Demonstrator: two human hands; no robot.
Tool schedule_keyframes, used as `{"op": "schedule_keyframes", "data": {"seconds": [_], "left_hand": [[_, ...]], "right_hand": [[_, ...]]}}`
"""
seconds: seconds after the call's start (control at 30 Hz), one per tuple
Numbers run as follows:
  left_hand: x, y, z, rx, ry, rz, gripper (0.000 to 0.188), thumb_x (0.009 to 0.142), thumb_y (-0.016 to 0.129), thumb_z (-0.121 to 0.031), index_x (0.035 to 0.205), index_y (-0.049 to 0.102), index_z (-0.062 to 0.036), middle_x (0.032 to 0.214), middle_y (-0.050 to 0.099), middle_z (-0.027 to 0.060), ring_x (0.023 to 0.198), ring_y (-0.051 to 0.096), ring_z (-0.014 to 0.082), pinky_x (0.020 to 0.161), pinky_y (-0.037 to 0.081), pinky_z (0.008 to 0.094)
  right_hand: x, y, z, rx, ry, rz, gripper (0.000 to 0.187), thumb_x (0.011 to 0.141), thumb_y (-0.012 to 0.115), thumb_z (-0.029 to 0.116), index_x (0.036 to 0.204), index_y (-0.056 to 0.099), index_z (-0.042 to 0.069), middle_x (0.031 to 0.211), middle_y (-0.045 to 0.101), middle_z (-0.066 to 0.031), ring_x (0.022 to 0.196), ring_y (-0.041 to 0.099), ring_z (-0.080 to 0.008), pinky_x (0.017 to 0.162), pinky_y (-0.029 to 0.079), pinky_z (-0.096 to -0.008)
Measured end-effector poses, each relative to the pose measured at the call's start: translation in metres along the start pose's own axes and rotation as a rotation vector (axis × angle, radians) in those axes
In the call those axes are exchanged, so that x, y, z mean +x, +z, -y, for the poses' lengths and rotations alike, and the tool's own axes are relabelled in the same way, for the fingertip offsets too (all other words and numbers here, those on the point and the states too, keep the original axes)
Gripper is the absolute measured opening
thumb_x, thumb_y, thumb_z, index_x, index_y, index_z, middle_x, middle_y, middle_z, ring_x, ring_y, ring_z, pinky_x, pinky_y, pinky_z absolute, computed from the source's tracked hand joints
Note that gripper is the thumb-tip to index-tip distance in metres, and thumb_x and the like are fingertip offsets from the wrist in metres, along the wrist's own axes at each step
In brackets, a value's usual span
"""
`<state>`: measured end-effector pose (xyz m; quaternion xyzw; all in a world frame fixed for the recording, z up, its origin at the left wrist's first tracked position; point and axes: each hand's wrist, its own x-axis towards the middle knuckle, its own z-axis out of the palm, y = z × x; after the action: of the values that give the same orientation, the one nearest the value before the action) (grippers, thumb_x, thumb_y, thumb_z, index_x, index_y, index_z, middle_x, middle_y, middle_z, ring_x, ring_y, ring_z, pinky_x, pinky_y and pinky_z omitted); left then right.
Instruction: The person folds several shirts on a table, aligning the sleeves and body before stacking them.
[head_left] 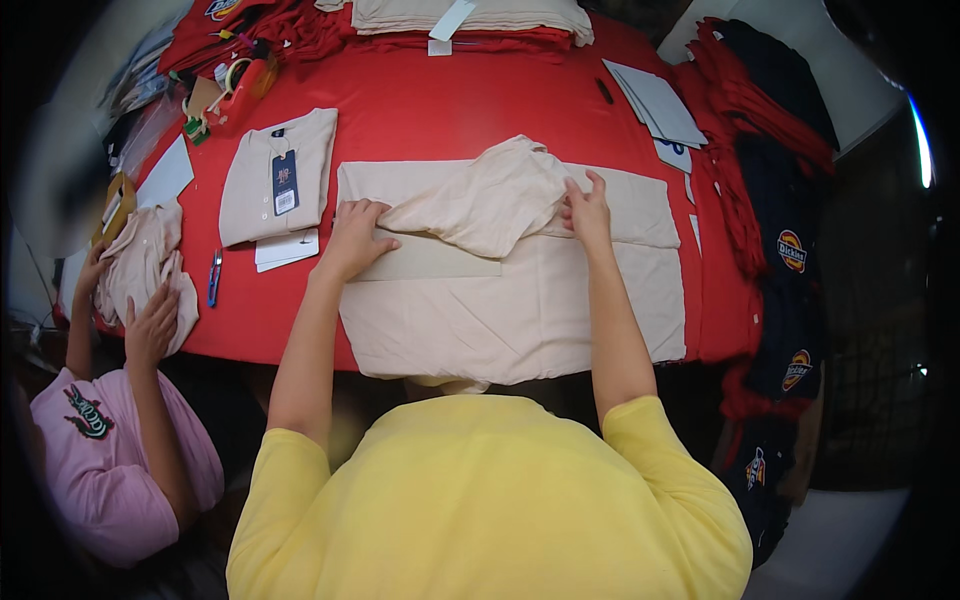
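In front of me a beige shirt [430,330] lies spread on the red-covered table [470,100]. Its sides and one loose, crumpled sleeve [500,195] are turned in over the middle. A flat beige panel, perhaps card, [440,262] shows between the folds. My left hand [355,240] rests on the shirt's left side, fingers stretched out and thumb apart. At the right end of the sleeve, my right hand [588,208] pinches the cloth between fingers and thumb; part of that grip is hidden.
A folded beige shirt [275,180] with a dark tag lies left, near a blue cutter [215,278]. A co-worker in a pink shirt [125,450] handles beige cloth [150,260]. White cards [655,105], navy and red garments [785,200] line the right; garment stacks [470,15] stand behind.
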<state>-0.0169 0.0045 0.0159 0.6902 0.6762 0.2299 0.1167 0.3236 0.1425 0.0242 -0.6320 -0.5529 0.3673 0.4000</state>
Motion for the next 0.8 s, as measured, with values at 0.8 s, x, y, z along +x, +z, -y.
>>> {"op": "schedule_keyframes", "data": {"seconds": [0.8], "left_hand": [[-0.014, 0.008, 0.006, -0.216, 0.029, -0.181, 0.046, 0.071, 0.078, -0.017, 0.110, 0.057, -0.0051, 0.111, 0.056, 0.0095, 0.109, 0.048, 0.0286, 0.101, 0.037, 0.0397]], "right_hand": [[-0.040, 0.015, 0.002, -0.586, -0.624, -0.110, 0.043, 0.087, 0.061, 0.010, 0.130, 0.056, 0.014, 0.137, 0.045, -0.0156, 0.115, 0.050, -0.0359, 0.095, 0.043, -0.0408]]}}
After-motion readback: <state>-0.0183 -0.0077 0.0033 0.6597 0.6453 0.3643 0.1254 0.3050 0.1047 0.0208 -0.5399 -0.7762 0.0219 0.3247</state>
